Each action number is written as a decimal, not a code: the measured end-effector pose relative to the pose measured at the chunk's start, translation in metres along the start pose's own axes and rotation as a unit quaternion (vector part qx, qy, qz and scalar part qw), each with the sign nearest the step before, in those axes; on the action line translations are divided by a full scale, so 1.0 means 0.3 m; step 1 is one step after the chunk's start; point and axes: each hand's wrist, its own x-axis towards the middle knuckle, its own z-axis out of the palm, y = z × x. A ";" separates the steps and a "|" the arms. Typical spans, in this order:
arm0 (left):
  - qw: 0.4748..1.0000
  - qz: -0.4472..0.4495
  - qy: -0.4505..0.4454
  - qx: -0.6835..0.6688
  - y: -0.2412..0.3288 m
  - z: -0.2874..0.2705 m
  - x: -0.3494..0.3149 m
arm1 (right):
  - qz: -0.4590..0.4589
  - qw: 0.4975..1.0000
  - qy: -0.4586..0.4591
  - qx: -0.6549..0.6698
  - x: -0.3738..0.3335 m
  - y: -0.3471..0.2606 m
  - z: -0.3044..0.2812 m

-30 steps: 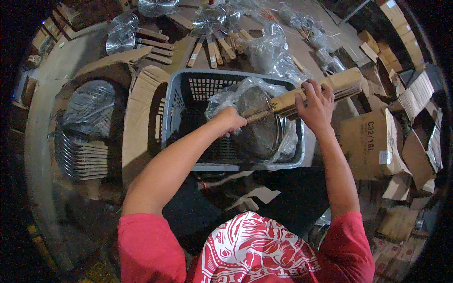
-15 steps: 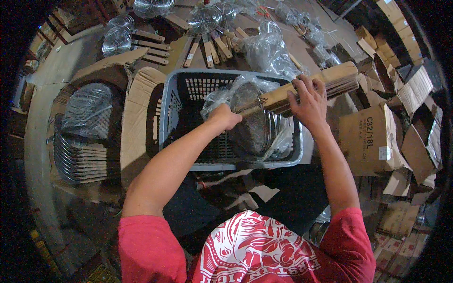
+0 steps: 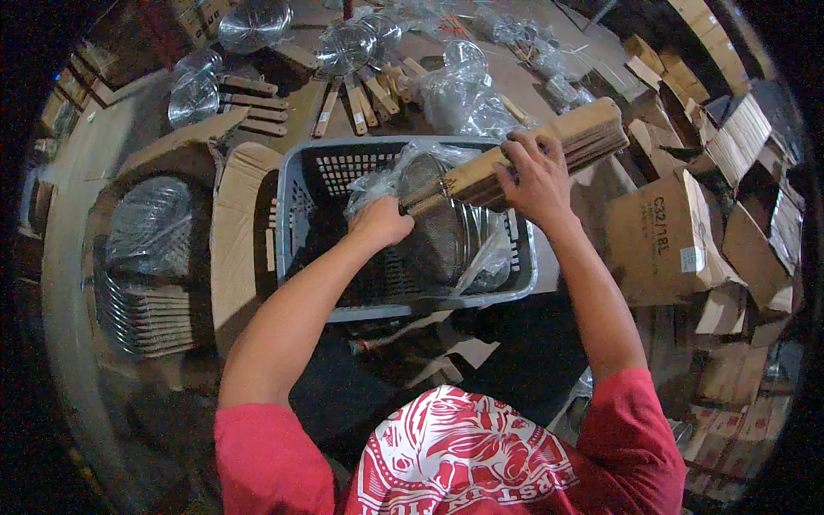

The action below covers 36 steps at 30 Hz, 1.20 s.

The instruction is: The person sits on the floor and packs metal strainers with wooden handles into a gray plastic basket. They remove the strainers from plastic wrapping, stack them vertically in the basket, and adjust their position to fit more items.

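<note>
A stack of mesh strainers (image 3: pixel 433 227) with flat wooden handles (image 3: pixel 592 129) stands tilted inside a grey plastic basket (image 3: pixel 403 306), partly wrapped in clear plastic (image 3: pixel 493 245). The handles stick out over the basket's right rear side. Around the bundled handles, near the strainer bowls, my right hand (image 3: pixel 539 180) is closed with its fingers over the top. My left hand (image 3: pixel 382 223) is closed at the left side of the stack, next to the handles' inner end. Its fingertips are mostly hidden, and it seems to grip a strainer's edge.
Left of the basket, an open cardboard box (image 3: pixel 245 232) holds nested strainers (image 3: pixel 154 232). Beyond lie more strainers with wooden handles (image 3: pixel 356 107) and crumpled clear bags (image 3: pixel 468 99). Cardboard boxes (image 3: pixel 657 236) with raised flaps crowd the right.
The whole view has shifted, so the basket and surroundings appear farther left. Both hands keep their hold on the strainer stack, with little movement relative to the basket.
</note>
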 end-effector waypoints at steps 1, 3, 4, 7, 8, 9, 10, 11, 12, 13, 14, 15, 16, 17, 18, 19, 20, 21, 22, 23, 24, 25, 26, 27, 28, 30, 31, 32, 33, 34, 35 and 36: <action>1.000 0.014 0.018 0.006 0.002 -0.006 -0.008 | -0.004 1.000 0.003 0.005 0.000 0.002 -0.001; 0.999 0.025 0.033 0.026 0.002 -0.011 -0.014 | 0.000 1.000 0.003 0.014 0.000 0.002 -0.002; 0.998 0.031 0.046 0.038 0.001 -0.010 -0.013 | 0.005 1.000 -0.008 0.014 0.000 0.002 -0.003; 0.992 0.074 0.100 0.020 -0.001 0.017 -0.012 | 0.000 0.999 -0.026 0.033 -0.006 -0.001 -0.004; 0.990 0.093 0.107 -0.005 0.001 0.029 -0.011 | 0.002 0.999 -0.026 0.033 -0.009 -0.002 -0.003; 0.988 0.105 0.106 -0.025 0.007 0.042 -0.011 | 0.001 0.999 -0.026 0.034 -0.011 -0.002 -0.003; 0.986 0.119 0.109 -0.049 0.012 0.053 -0.012 | 0.001 0.999 -0.028 0.035 -0.014 -0.001 -0.002; 0.987 0.111 0.110 -0.045 0.017 0.066 -0.015 | -0.001 0.999 -0.029 0.038 -0.017 0.000 -0.002; 0.987 0.105 0.116 -0.045 0.020 0.075 -0.018 | -0.003 0.999 -0.030 0.041 -0.020 0.000 -0.001; 0.986 0.098 0.123 -0.046 0.022 0.078 -0.017 | -0.013 0.999 -0.020 0.044 -0.024 0.000 0.001; 0.986 0.106 0.117 -0.046 0.022 0.077 -0.013 | -0.023 0.999 -0.010 0.046 -0.029 -0.002 0.002; 0.986 0.114 0.112 -0.047 0.020 0.074 -0.006 | -0.033 0.998 0.000 0.048 -0.035 -0.002 0.002; 0.986 0.121 0.106 -0.048 0.017 0.070 0.001 | -0.038 0.998 0.000 0.058 -0.041 -0.003 0.002; 0.986 0.119 0.104 -0.045 0.013 0.067 0.009 | -0.042 0.997 0.000 0.068 -0.047 -0.003 0.000; 0.987 0.117 0.101 -0.042 0.009 0.065 0.016 | -0.045 0.996 0.000 0.078 -0.055 -0.002 -0.002; 0.988 0.115 0.097 -0.039 0.005 0.065 0.023 | -0.055 0.995 0.005 0.085 -0.063 0.000 -0.004; 0.988 0.114 0.095 -0.043 0.001 0.068 0.027 | -0.064 0.994 0.011 0.092 -0.074 0.004 -0.006; 0.988 0.113 0.093 -0.046 -0.005 0.070 0.028 | -0.073 0.992 0.016 0.100 -0.086 0.007 -0.006; 0.987 0.117 0.099 -0.048 -0.010 0.072 0.027 | -0.081 0.991 0.019 0.103 -0.100 0.012 -0.005; 0.986 0.121 0.103 -0.048 -0.014 0.075 0.026 | -0.053 0.990 -0.049 0.121 -0.118 0.012 0.002; 0.983 0.131 0.116 -0.047 -0.018 0.077 0.024 | -0.021 0.983 -0.115 0.140 -0.137 0.011 0.012; 0.981 0.142 0.128 -0.042 -0.023 0.076 0.021 | -0.006 0.973 -0.158 0.170 -0.153 0.009 0.030; 0.981 0.138 0.123 -0.054 -0.026 0.074 0.020 | -0.033 0.967 -0.171 0.188 -0.166 0.017 0.048; 0.982 0.137 0.116 -0.064 -0.029 0.071 0.022 | -0.016 0.951 -0.239 0.195 -0.179 0.016 0.075; 0.982 0.137 0.111 -0.075 -0.030 0.071 0.024 | -0.007 0.934 -0.290 0.209 -0.196 0.017 0.099; 0.983 0.130 0.101 -0.079 -0.032 0.069 0.030 | 0.017 0.888 -0.399 0.228 -0.228 0.023 0.143; 0.984 0.126 0.098 -0.079 -0.033 0.070 0.033 | 0.011 0.874 -0.406 0.266 -0.240 0.028 0.159; 0.983 0.133 0.101 -0.076 -0.034 0.071 0.035 | 0.010 0.858 -0.420 0.296 -0.248 0.029 0.174; 0.982 0.139 0.105 -0.072 -0.035 0.072 0.035 | 0.007 0.839 -0.434 0.327 -0.251 0.033 0.185; 0.980 0.147 0.116 -0.063 -0.036 0.073 0.036 | 0.018 0.838 -0.420 0.349 -0.255 0.033 0.192; 0.982 0.140 0.108 -0.071 -0.037 0.073 0.036 | 0.036 0.831 -0.421 0.361 -0.254 0.036 0.197; 0.982 0.135 0.106 -0.075 -0.038 0.074 0.035 | 0.054 0.824 -0.423 0.373 -0.249 0.039 0.202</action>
